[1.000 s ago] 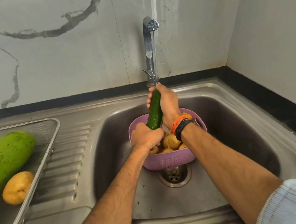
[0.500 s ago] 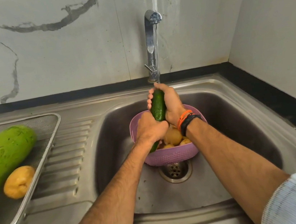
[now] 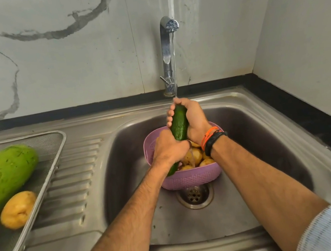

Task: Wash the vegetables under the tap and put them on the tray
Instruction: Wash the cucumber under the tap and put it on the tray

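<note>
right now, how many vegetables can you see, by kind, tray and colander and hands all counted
cucumber: 1, gripped by both the left hand and the right hand under the tap
large pale green gourd: 1, on the tray
potato on the tray: 1
potatoes in the purple colander: at least 4 visible; others may be hidden
total: at least 7

Light was bright, even and soft, shadows faint. Dull glare lay on the sink (image 3: 264, 116) rim. Wide-angle lens bowed the edges; the centre stayed sharp.
</note>
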`<state>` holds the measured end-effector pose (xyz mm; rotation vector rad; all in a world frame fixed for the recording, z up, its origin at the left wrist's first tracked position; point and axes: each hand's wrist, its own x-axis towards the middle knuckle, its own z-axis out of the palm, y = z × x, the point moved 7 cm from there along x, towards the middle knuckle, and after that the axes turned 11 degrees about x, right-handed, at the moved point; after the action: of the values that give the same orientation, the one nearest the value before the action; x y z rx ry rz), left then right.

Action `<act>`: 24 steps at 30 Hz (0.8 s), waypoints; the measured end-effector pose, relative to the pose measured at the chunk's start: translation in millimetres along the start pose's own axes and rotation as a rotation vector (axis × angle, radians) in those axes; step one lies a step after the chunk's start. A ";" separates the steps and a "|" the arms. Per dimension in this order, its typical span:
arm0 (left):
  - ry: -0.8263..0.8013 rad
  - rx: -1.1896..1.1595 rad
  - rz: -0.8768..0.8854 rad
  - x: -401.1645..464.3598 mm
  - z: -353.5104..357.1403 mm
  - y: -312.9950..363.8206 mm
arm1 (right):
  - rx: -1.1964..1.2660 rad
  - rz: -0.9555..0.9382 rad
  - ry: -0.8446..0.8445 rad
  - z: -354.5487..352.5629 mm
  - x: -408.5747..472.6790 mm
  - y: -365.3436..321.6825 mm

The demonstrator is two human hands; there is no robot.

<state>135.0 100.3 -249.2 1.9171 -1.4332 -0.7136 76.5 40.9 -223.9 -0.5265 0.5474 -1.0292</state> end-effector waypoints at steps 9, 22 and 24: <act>0.045 0.082 0.036 -2.4 -0.6 -2.2 | -0.063 0.054 0.158 -8.6 2.2 1.7; 0.016 -0.007 -0.016 8.3 -4.9 -10.1 | -0.736 -0.423 -0.022 4.2 -0.6 -19.7; -0.031 -0.025 -0.044 8.5 -3.8 -13.0 | -0.647 -0.306 -0.104 3.6 -4.0 -15.4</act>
<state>148.1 95.4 -257.0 1.9315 -1.3987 -0.7813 67.2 38.6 -210.6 -1.2597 0.7225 -1.0973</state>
